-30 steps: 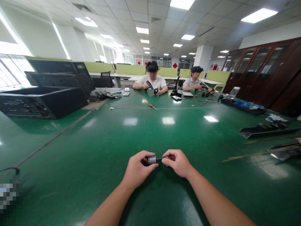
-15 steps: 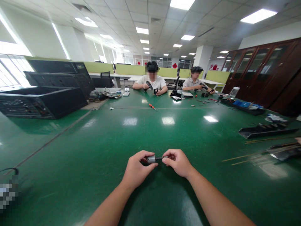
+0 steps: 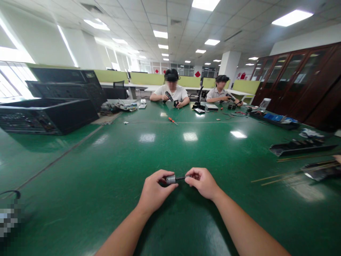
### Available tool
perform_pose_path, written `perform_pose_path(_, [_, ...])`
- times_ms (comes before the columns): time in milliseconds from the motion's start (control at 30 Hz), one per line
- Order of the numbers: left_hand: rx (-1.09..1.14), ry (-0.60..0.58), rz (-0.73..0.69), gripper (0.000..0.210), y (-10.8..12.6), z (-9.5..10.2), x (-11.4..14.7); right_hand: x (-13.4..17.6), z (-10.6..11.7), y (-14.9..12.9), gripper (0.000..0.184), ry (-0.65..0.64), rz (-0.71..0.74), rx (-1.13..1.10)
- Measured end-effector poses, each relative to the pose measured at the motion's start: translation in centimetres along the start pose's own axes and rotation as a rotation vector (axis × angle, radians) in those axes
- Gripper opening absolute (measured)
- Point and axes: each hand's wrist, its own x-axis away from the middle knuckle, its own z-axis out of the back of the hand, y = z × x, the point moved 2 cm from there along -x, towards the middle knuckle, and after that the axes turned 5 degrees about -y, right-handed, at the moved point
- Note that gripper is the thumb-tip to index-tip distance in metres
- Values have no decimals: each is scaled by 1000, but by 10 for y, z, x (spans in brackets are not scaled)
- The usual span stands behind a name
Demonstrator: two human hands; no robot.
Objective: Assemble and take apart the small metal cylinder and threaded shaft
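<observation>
Just above the green table [image 3: 170,153], my left hand [image 3: 154,190] pinches a short grey metal cylinder [image 3: 171,179] between thumb and fingers. From its right end a thin dark shaft [image 3: 180,178] points toward my right hand [image 3: 203,183]. The thumb and index finger of that hand are closed on a small part at the shaft's far end, mostly covered by the fingertips. The cylinder looks like a small motor, but its exact kind is unclear.
An orange-handled screwdriver [image 3: 172,120] lies mid-table. Black computer cases [image 3: 50,117] stand at left. Thin brass-coloured rods [image 3: 277,176] and black trays [image 3: 301,146] lie at right. Across the table, two people [image 3: 172,92] hold power tools. Another person's hand [image 3: 337,158] shows at the right edge.
My right hand has shifted slightly up and to the right, and a little more of the shaft shows between my hands. The left hand keeps its grip on the cylinder.
</observation>
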Motion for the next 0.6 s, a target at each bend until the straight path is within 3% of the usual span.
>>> perform_pose_path(600, [15, 0, 3, 27, -1, 0, 0, 2, 3, -4, 13, 10, 14, -1])
